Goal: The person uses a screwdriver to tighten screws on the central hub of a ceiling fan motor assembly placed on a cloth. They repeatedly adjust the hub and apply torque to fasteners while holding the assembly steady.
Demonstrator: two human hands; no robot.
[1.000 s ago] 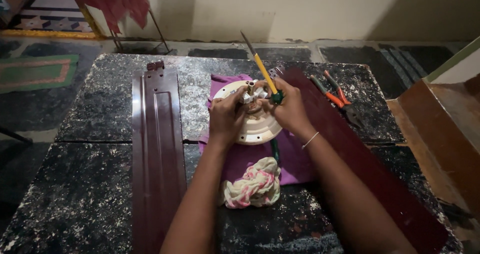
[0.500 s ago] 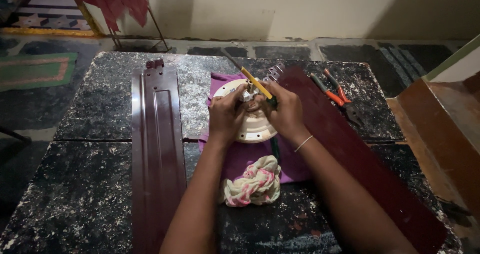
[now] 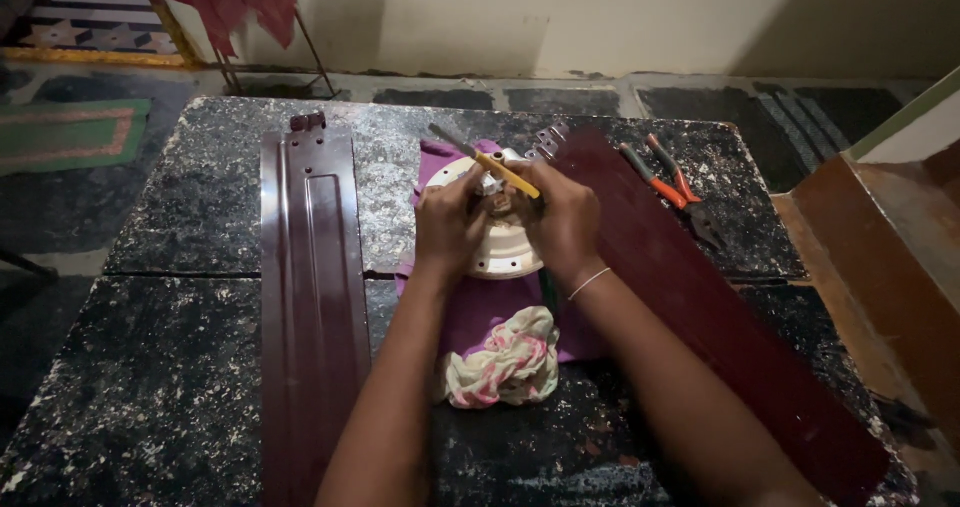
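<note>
Speckled table: blades flank both hands; right hand grips screwdriver, left hand seemingly pinches motor; pliers beside.

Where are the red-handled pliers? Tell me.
In the head view, the pliers lie on the table right of the right hand, beside the maroon fan blade.

fan blade left of motor housing, pliers right
</note>
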